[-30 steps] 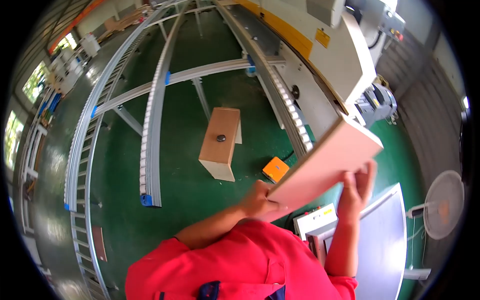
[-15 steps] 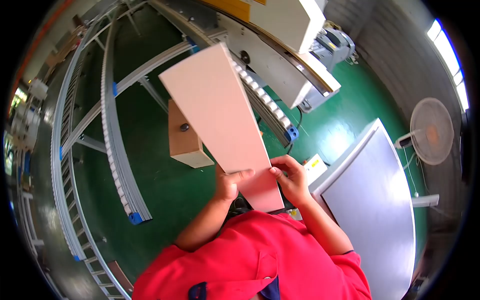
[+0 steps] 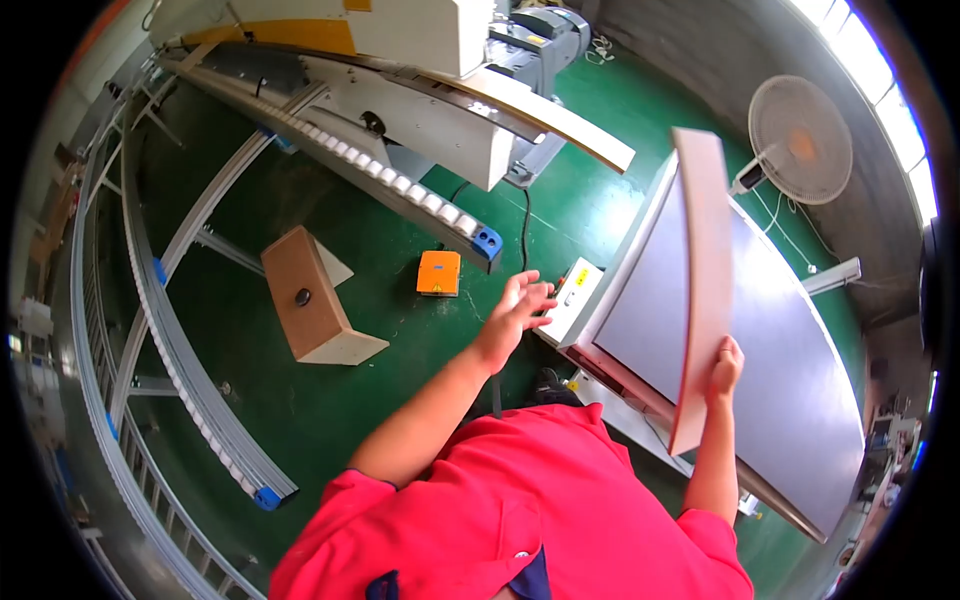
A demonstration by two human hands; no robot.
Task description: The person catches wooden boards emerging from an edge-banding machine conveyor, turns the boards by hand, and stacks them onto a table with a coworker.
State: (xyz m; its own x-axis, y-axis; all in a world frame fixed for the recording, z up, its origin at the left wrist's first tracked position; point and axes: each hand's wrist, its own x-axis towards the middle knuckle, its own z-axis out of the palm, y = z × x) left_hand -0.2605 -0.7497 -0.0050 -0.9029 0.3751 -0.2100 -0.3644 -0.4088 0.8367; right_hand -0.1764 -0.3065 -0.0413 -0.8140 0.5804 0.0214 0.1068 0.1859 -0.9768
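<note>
My right hand [image 3: 726,370] grips a long, flat, pinkish-tan wooden board [image 3: 705,250] near its lower end. The board stands up on its narrow side, over the grey-topped table [image 3: 790,330] on my right; whether it touches the top I cannot tell. My left hand [image 3: 512,320] hangs in the air in front of me, fingers spread and holding nothing. Closest to it is a white box with a yellow label [image 3: 575,300] beside the table's near edge.
Another board [image 3: 570,120] juts out of the white and yellow machine [image 3: 420,40]. A roller rail [image 3: 400,185] runs below it, with a second curved rail [image 3: 190,390] on the left. On the green floor are a brown wooden box [image 3: 300,290] and an orange box [image 3: 438,272]. A fan [image 3: 800,140] stands beyond the table.
The board has gone from both hands in front of me to my right hand alone, over the table. My left hand has let go of it. The view has turned right.
</note>
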